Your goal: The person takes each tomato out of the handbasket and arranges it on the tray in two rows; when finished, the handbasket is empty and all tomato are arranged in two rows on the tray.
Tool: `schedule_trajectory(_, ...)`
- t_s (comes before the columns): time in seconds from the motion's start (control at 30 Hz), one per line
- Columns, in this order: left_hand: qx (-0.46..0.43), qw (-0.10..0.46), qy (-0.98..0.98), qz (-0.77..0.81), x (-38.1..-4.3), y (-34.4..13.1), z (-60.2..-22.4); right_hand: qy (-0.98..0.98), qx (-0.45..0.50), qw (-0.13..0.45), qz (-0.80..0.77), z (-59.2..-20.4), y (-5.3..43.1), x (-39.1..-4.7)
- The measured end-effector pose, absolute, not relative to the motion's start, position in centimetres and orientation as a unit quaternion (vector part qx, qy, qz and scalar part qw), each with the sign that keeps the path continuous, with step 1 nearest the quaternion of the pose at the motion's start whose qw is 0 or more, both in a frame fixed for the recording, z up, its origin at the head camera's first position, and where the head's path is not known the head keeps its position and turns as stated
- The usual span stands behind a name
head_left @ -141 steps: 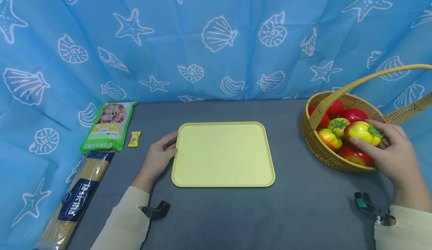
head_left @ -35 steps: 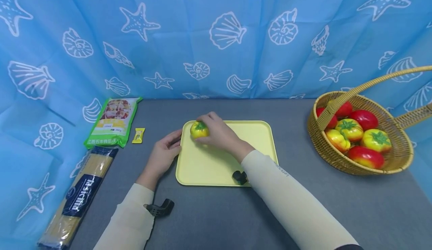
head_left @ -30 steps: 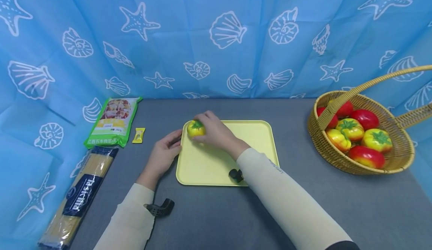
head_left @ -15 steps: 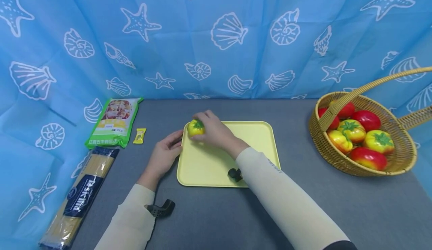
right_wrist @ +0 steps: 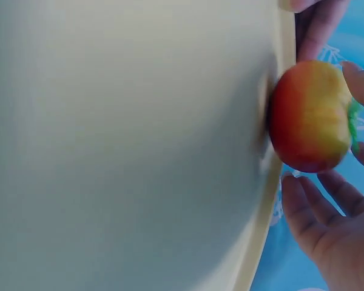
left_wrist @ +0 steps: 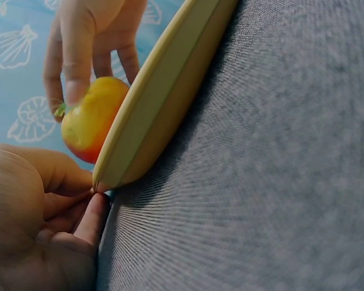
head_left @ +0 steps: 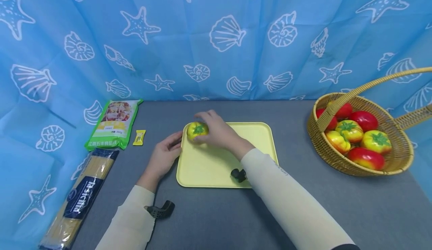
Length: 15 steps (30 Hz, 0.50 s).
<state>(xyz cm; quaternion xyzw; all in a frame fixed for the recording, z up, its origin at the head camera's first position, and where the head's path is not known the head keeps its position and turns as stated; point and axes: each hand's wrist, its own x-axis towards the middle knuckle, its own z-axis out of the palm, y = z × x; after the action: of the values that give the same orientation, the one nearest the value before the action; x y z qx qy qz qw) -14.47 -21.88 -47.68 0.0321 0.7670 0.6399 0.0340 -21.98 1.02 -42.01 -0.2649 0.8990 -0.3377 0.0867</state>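
Note:
A yellow-and-red tomato-like fruit with a green leafy top [head_left: 197, 130] sits at the far left corner of the pale yellow tray [head_left: 222, 167]. Around it are the spread fingers of my right hand [head_left: 219, 131]; in the right wrist view a gap shows between the lower fingers [right_wrist: 300, 206] and the fruit [right_wrist: 309, 115]. Fingertips stay close to its leafy top, and whether they touch it is hard to tell. My left hand [head_left: 162, 158] pinches the tray's left edge between thumb and fingers, seen closely in the left wrist view [left_wrist: 54, 212].
At right stands a wicker basket [head_left: 315, 145] with a tall handle, holding several red and yellow fruits. A green food bag [head_left: 114, 124], a small yellow packet [head_left: 139, 137] and a pack of spaghetti [head_left: 82, 197] lie at left. A blue curtain [head_left: 216, 66] hangs behind.
My right hand has carried a tomato-like fruit from the basket leftward onto the tray. In the last half second its fingers have loosened and shifted slightly right. My left hand keeps its hold.

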Motion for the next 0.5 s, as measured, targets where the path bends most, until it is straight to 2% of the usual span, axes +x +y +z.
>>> schedule_trajectory(0.5,0.025,0.037,0.777,0.628,-14.5,-21.9,-47.8,0.826,-0.291,0.093,-0.474,-40.0,4.5,-20.5)
